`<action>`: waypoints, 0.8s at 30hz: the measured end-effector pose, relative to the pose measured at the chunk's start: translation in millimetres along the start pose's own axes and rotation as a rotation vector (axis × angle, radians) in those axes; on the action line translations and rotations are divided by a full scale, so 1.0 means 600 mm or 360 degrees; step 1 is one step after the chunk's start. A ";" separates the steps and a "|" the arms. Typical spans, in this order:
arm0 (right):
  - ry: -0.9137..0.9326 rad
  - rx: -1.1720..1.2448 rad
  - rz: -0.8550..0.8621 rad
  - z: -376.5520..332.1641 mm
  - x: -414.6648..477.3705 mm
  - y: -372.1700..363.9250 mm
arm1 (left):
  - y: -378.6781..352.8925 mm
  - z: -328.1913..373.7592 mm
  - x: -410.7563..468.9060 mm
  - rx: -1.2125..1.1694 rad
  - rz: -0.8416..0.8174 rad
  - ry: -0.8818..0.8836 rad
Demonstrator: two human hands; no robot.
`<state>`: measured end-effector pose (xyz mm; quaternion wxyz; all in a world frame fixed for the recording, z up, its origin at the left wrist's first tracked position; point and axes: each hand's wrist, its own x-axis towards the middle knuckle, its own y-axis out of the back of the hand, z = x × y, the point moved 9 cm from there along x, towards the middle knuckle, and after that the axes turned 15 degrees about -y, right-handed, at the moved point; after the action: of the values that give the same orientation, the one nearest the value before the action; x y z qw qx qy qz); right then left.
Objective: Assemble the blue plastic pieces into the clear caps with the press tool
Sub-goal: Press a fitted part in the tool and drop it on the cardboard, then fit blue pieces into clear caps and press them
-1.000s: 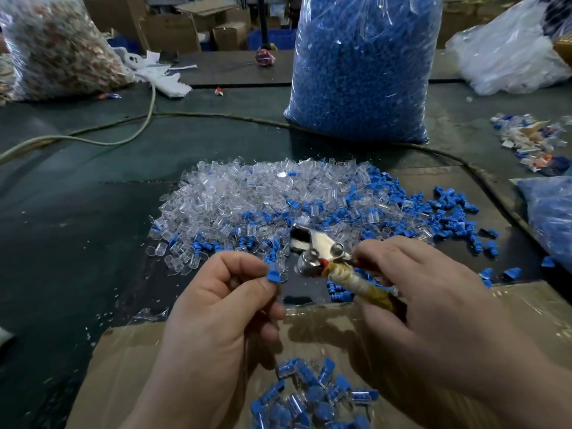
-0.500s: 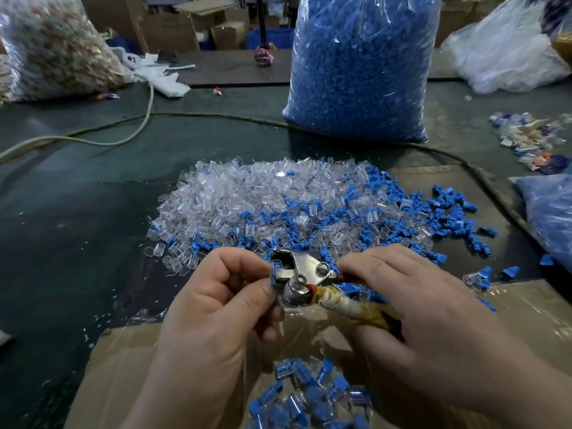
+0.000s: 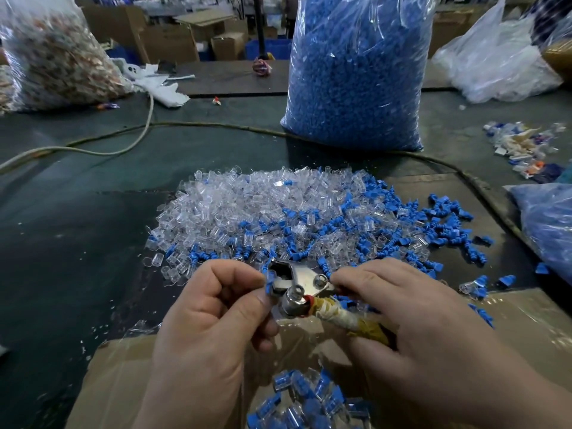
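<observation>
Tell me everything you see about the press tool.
The press tool is shiny metal: a flat plate with two bolts, a round barrel below, a handle wrapped in yellowed tape. It is held above the cardboard box, head leftward. The right hand grips the handle; the left hand pinches a blue piece at its head.

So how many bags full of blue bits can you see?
2. The tall bag stands at the back middle; the second bag lies at the right edge, partly cut off. More may be out of view.
</observation>
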<state>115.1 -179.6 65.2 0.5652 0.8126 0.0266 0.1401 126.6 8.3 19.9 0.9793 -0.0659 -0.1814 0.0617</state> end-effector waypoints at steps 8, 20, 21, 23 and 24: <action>-0.0259 -0.0517 0.0034 0.040 0.028 -0.022 | -0.020 -0.022 -0.014 0.0184 -0.0196 0.0319; 0.0248 -0.0098 0.0260 -0.064 -0.002 0.001 | -0.038 0.003 -0.027 0.0712 -0.0347 0.0026; 0.0257 -0.0085 0.0278 -0.067 -0.003 -0.001 | -0.040 0.011 -0.027 0.0789 -0.0365 -0.0040; 0.0208 -0.0078 0.0295 -0.062 0.001 0.001 | -0.042 0.022 -0.029 0.0886 -0.0374 -0.0142; 0.0184 -0.0081 0.0282 -0.060 0.002 0.000 | -0.044 0.027 -0.029 0.0902 -0.0378 -0.0168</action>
<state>107.2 -146.5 76.8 0.5685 0.7877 -0.0162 0.2369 107.2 -18.3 32.5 0.9482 0.2346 -0.2140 -0.0018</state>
